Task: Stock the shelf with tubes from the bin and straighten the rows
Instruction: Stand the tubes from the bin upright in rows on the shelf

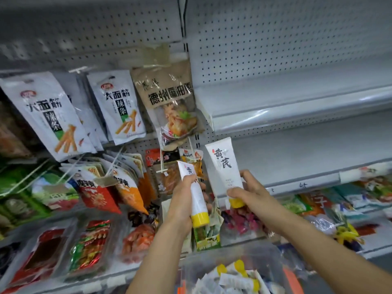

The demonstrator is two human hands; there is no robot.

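Note:
My left hand (182, 200) grips a white tube with a yellow cap (196, 196), held cap-down in front of the shelving. My right hand (247, 190) grips a second white tube (224, 166) near its yellow cap, crimped end up, with black characters on its face. Both tubes are raised in front of the bare grey shelf (297, 115) at the right. Below, at the bottom edge, a clear bin (212, 266) holds several more white tubes with yellow caps (237, 279).
Snack packets (118, 107) hang on pegs at the left. Packaged foods (89, 247) lie on a lower shelf at the left, and more packets (339, 200) sit on the lower right shelf. A white perforated back panel (275, 39) rises behind the shelves.

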